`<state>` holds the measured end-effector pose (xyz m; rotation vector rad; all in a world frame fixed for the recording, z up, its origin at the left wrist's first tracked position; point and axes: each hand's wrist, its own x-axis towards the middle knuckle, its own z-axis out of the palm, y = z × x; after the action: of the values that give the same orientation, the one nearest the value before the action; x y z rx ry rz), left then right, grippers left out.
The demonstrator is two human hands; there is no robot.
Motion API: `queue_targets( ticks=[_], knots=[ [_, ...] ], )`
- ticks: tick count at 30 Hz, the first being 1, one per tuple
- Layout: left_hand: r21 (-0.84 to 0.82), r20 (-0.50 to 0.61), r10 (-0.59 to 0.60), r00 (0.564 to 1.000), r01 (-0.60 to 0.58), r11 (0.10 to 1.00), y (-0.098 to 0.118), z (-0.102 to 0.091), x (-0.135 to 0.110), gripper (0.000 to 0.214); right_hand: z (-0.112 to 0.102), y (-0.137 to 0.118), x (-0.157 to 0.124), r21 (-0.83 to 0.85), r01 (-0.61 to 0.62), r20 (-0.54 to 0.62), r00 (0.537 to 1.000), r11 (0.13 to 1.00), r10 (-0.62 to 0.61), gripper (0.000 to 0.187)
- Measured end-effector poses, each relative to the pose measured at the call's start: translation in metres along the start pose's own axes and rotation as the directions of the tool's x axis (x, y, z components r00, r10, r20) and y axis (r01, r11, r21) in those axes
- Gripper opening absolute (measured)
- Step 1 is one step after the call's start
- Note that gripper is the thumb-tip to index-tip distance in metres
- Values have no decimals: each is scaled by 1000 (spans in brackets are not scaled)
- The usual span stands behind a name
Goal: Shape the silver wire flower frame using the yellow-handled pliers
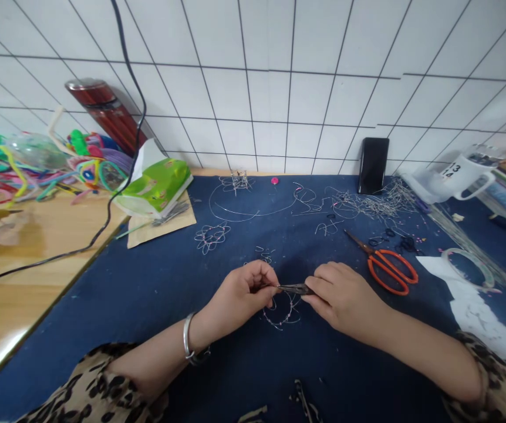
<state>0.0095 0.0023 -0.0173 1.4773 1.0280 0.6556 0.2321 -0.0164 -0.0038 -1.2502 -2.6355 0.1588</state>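
Pinching a wire piece [282, 314] with pliers [294, 288]

Heaped pipe cleaners [24, 170] lie far left on the wooden table [10, 294], with a red flask [103, 111] leaning behind them. A green tissue pack [158, 185] sits at the edge of the blue mat [147, 294]. A small wire flower [211, 238] lies flat on the mat. At the front middle, the left hand [242, 294] curls its fingers and pinches the wire piece where the pliers' tip meets it. The wire piece, strung with pink beads, rests on the mat just under both hands. The right hand [345, 296] is closed round the pliers' handles. Orange scissors [389, 267] lie near it to the right. A black phone [373, 164] leans on the tiled wall, and a white mug [464, 173] stands far right.
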Motion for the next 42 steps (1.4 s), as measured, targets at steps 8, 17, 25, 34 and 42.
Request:
queue_targets(
  ticks=[8,17,25,34,42],
  knots=[
    [-31,-4,43,999,-43,999,-5,1,0,4,1,0,0,0,8,9,1000,1000,-8,20],
    [-52,-4,47,999,-47,998,-5,1,-1,5,2,0,-1,3,7,53,999,1000,-7,19],
    [-43,-5,38,999,-38,998,-6,1,-1,5,2,1,0,6,14,46,999,1000,-14,20],
    [-44,-4,58,998,-58,997,-4,1,-1,3,2,1,0,12,13,-11,1000,1000,-13,19],
    [-143,23,108,994,-104,984,1,0,-1,9,3,4,2,101,-54,-40,997,993,58,19]
  ],
)
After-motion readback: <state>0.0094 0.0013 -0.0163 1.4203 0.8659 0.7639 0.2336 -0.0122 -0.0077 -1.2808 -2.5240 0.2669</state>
